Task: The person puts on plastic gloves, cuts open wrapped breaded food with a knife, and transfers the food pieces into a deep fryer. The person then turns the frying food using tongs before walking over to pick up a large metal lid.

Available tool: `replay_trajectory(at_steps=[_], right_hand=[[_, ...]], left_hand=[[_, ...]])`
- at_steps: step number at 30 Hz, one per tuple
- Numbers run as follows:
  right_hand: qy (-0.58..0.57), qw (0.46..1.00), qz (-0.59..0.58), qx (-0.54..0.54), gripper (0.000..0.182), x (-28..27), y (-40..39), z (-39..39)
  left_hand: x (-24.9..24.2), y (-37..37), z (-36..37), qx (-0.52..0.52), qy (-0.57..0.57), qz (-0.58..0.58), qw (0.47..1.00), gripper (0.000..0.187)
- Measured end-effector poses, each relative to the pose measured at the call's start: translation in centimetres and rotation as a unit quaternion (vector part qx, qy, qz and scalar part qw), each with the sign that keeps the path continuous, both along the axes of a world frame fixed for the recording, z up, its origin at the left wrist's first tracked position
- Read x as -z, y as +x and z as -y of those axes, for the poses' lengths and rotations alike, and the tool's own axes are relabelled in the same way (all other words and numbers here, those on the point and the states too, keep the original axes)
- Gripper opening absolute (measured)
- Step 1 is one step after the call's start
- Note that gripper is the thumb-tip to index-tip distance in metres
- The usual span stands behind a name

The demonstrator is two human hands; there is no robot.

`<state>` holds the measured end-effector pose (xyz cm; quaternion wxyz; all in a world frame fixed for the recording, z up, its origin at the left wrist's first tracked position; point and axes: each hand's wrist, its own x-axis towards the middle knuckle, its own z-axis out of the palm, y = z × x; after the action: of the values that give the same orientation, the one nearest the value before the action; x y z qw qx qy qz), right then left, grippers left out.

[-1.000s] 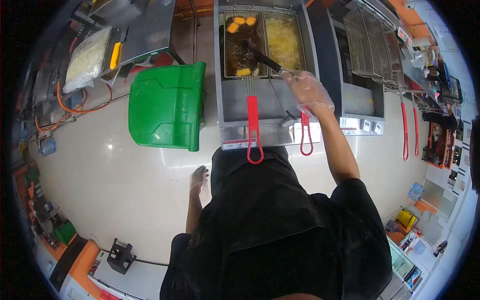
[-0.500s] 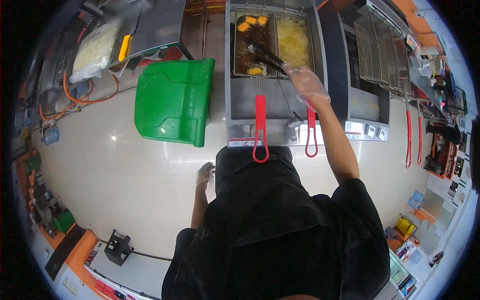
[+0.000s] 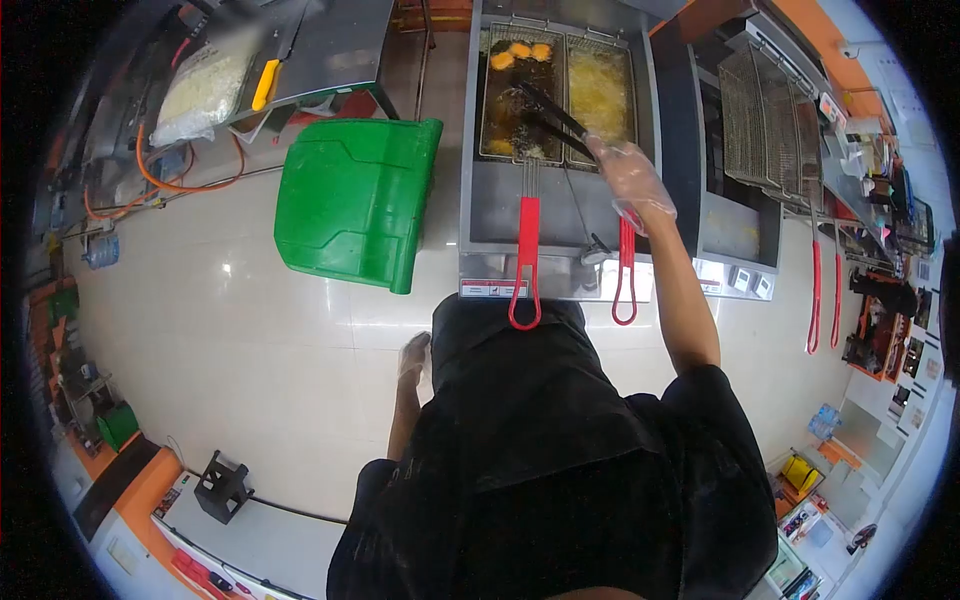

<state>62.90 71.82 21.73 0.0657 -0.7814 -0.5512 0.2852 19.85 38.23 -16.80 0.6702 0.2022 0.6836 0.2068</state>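
Note:
My right hand (image 3: 632,178), in a clear plastic glove, is closed around black tongs (image 3: 556,118) whose tips reach into the left fryer basket (image 3: 487,95). Orange pieces (image 3: 520,50) float in dark oil at that basket's far end, and another piece (image 3: 499,147) lies near its front left corner. Yellow bubbling oil fills the right basket (image 3: 600,90). Each basket has a red handle pointing toward me. My left hand (image 3: 416,352), also gloved, hangs low beside the black apron, touching nothing I can make out; its fingers are small and blurred.
A green bin (image 3: 350,200) stands left of the fryer. Beyond it a metal table (image 3: 340,50) bears a yellow-handled knife (image 3: 265,85) and a bag of pale food (image 3: 205,90). More wire baskets (image 3: 760,120) hang at the right. A black stool (image 3: 222,487) is behind on the left.
The view has shifted slightly. The tong tips are still over the left basket, now spread wider apart. The near orange piece has shifted left and sits lower in the oil.

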Motion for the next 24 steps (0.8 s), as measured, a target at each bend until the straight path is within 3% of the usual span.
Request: replay_trajectory(at_steps=[4,7,10,13,16,18,20,22,24], right_hand=[[0.038,0.996,0.045,-0.074,0.07,1.4,1.9,0.7],[0.007,0.998,0.016,-0.06,0.07,-1.3,0.7,1.6],[0.007,0.999,-0.038,-0.005,0.072,-1.7,1.2,1.6],[0.02,1.0,0.008,-0.007,0.069,-2.5,1.3,2.3],[0.068,0.994,0.036,-0.079,0.064,-1.6,1.8,3.0],[0.148,0.97,0.042,-0.186,0.062,-0.2,2.4,3.6],[0.144,0.97,0.015,-0.196,0.059,-0.2,2.6,3.4],[0.053,0.993,-0.043,-0.101,0.054,-3.2,1.5,3.3],[0.048,0.992,0.013,-0.114,0.052,-2.9,2.1,3.1]], left_hand=[[2.4,-0.3,0.8,0.028,0.001,-0.003,1.0,0.049],[-2.2,0.7,-1.3,0.083,0.008,-0.05,0.995,0.045],[-4.8,1.6,-2.5,0.051,0.038,-0.062,0.996,0.039],[-2.4,0.2,-1.9,0.104,0.109,-0.042,0.988,0.047],[-5.9,1.4,-3.8,0.063,0.03,-0.025,0.997,0.046],[-4.3,1.0,-3.4,0.094,0.06,-0.044,0.993,0.046],[-2.4,1.0,-2.5,0.09,0.087,-0.057,0.99,0.043],[-1.8,1.4,-1.7,0.057,0.111,-0.062,0.99,0.039],[-1.8,0.8,-1.5,0.153,0.161,-0.067,0.973,0.039]])
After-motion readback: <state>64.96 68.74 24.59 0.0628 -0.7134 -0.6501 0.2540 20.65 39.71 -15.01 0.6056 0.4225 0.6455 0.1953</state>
